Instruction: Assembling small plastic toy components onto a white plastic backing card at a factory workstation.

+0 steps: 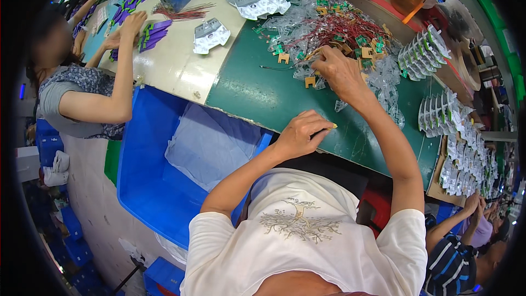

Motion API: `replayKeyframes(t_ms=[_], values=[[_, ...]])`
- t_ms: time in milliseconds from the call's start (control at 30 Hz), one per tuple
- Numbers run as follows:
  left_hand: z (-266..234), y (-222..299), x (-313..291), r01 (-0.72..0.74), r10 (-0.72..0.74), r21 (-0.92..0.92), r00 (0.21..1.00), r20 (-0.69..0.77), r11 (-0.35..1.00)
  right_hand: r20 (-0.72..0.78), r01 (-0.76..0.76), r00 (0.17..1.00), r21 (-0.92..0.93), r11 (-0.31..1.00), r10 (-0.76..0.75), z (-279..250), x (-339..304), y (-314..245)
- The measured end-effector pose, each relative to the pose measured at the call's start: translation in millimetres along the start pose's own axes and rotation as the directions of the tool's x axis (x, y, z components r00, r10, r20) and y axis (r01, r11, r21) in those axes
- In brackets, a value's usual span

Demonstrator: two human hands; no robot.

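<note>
My left hand [301,134] is at the near edge of the green work surface [257,85]. Its fingers are closed in a pinch, with a small yellow piece [333,126] showing at the tips. My right hand [338,71] reaches to the near side of a heap, fingers pinched together; what they hold is hidden. The heap has thin red wires [342,26], small green circuit boards [361,41] and clear plastic parts [386,85]. A yellow notched block [310,82] lies just left of my right hand, and another yellow block [283,58] sits farther left.
White plastic housings [211,35] lie at the back left, with more housings stacked [260,3] behind. Racked rows of parts [424,52] stand at the right. A blue bin [148,170] with a plastic liner is below the table's left edge. A co-worker's arm [123,77] works at far left.
</note>
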State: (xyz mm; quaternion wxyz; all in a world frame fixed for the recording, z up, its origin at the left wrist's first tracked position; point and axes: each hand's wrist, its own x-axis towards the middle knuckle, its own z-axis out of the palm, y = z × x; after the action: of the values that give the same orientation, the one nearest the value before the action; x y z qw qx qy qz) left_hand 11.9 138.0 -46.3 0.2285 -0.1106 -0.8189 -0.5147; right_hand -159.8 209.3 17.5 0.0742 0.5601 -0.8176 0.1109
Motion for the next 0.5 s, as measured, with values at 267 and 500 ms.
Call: replayKeyframes(t_ms=[267,500], values=[[-1,1,2,-0.026,0.026,0.022,1.0,-0.003,0.999,-0.002,-0.03,0.999,0.659,0.752,0.041,-36,-6,12],[-1,2,3,0.005,-0.006,-0.02,1.0,-0.027,1.0,0.198,-0.245,0.93,0.962,0.122,0.311,-61,-46,13]])
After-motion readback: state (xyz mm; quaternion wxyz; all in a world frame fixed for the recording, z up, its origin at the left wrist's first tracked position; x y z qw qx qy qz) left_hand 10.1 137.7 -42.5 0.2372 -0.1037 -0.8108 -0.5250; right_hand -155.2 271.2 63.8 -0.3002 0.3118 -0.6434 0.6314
